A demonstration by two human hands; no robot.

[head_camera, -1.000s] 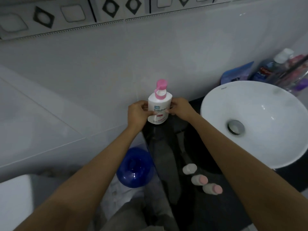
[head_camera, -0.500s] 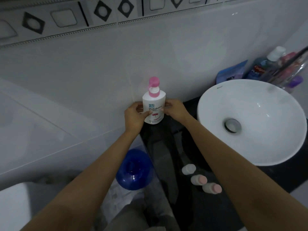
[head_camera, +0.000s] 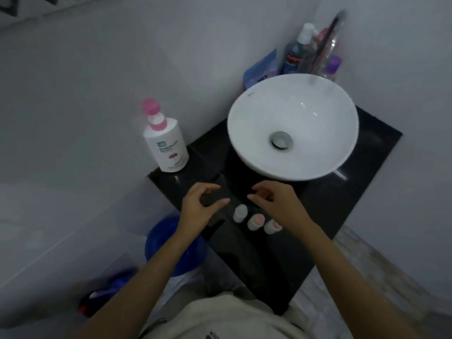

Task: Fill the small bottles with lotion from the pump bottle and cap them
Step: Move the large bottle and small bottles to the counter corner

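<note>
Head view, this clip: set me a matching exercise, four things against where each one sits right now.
Things:
1. pump bottle
2. basin
3. small bottles
4. blue bucket

Places:
A. in a row on the dark counter, between the left hand and the right hand
B. below the counter's left edge
C. at the counter's back left corner, by the wall
D. on the counter, right of the pump bottle

Pairs: 1-C, 2-D, 3-A, 4-B
</note>
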